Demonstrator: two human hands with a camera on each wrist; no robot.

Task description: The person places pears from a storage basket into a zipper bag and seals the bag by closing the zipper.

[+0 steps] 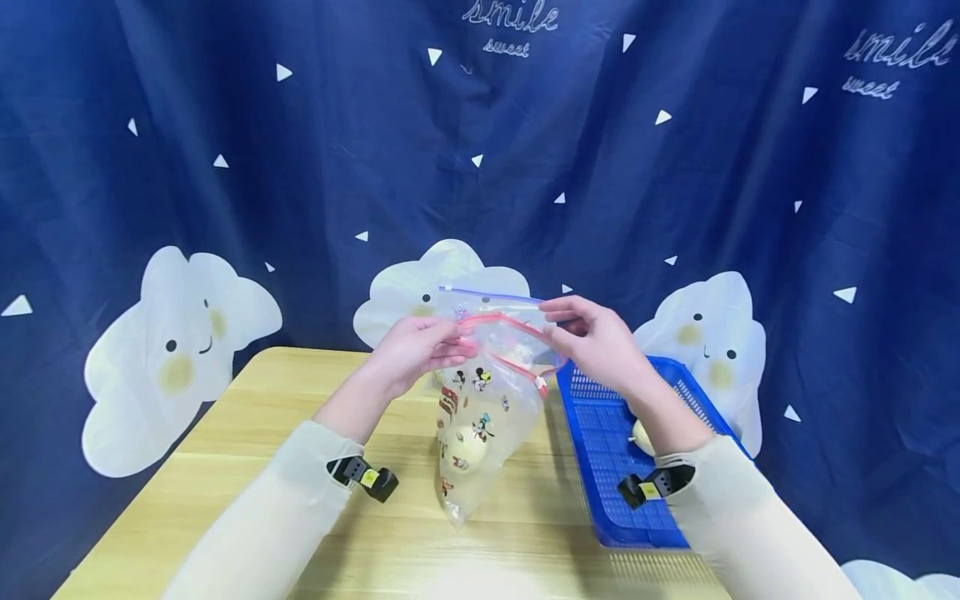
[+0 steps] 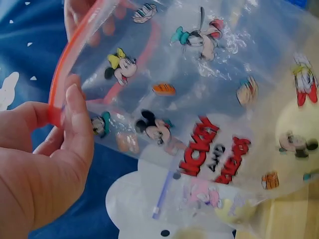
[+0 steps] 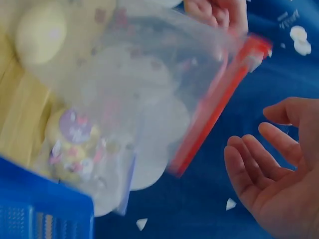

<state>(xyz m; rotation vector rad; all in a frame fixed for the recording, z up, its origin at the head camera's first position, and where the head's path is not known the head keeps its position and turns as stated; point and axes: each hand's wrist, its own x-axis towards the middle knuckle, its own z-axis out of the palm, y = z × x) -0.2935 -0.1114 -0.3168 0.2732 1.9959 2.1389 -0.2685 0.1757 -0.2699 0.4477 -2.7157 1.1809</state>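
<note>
My left hand (image 1: 429, 346) pinches the red zip edge of a clear zip bag (image 1: 480, 417) printed with cartoon figures. In the left wrist view, thumb and fingers sit on either side of the red strip (image 2: 70, 59). The bag hangs upright with its mouth spread apart, and a pale yellow round fruit (image 1: 467, 447) lies low inside. My right hand (image 1: 596, 342) is by the right end of the mouth. Its fingers (image 3: 254, 164) are loosely bent and hold nothing in the right wrist view, a short gap from the zip and its white slider (image 3: 255, 60).
A second printed bag with a purple zip (image 3: 127, 184) stands behind, with pale round contents. At the right is a blue plastic basket (image 1: 607, 500) holding a pale yellow fruit (image 1: 642, 437), partly hidden by my right forearm. A dark blue curtain (image 1: 420, 167) hangs behind the wooden table (image 1: 247, 467).
</note>
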